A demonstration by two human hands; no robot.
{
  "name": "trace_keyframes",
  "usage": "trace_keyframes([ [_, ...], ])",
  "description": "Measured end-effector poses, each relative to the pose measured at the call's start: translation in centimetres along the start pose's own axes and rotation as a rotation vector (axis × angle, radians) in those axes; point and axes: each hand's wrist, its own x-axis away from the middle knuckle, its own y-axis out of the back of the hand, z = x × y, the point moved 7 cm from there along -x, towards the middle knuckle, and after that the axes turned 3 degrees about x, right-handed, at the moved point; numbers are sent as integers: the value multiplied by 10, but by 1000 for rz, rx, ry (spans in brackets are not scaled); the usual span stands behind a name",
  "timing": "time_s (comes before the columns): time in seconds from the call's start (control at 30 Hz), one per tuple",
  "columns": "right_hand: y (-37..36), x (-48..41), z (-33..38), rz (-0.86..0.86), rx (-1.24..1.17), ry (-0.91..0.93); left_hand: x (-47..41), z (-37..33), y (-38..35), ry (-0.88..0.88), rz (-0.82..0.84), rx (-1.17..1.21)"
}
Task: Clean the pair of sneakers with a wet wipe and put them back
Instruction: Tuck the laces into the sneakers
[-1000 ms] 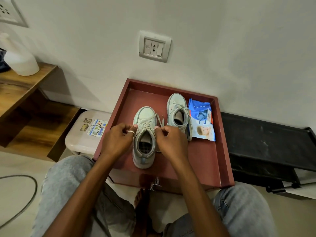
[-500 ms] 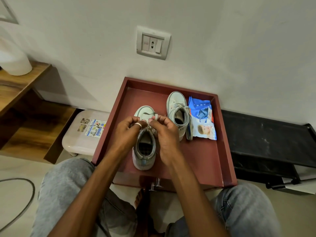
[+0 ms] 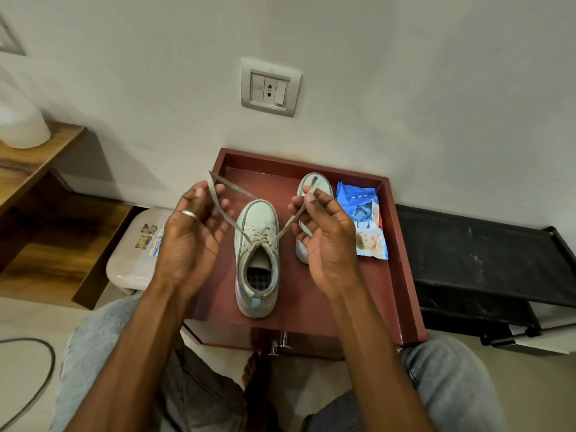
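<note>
**A:** From the left: the left hand [image 3: 191,235] is raised beside the shoe, its thumb and fingertips pinching one lace end [image 3: 213,190]; it grips the lace, not the shoe.

**B:** And the shoe?

**A:** The near sneaker [image 3: 257,260] stands upright on the red tray [image 3: 402,275], heel toward the person, toe toward the wall; nothing holds it down; both laces rise from its top eyelets.

**B:** The other side?

**A:** The right hand [image 3: 327,238] pinches the other lace [image 3: 293,218] the same way, drawn up and outward; behind it the second sneaker [image 3: 313,185] stands partly hidden, with the wipes pack [image 3: 364,222] just beside it on the tray.

**B:** So is this tying or loosening?

**A:** I cannot tell; no wipe is in either hand, so I judge this a lace step around the cleaning.

**B:** How to do it well?

**A:** Pull both ends evenly, so the free-standing shoe does not tip or skid toward one hand; keep the pull low and outward rather than straight up, or the light shoe may lift; keep the flat laces untwisted; hold them near the eyelets for control. If cleaning comes next, tuck the ends inside so they stay clear of the wipe; if it is done, a snug bow, then set the shoe beside its partner.
</note>
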Motion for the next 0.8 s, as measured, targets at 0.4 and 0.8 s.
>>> trace_keyframes([
  [0.4,-26,-7,25,36,518,-15,13,-38,-36,-166,-64,-345],
  [0.8,-27,-3,50,5,500,31,4,-27,-58,-36,-7,-247],
])
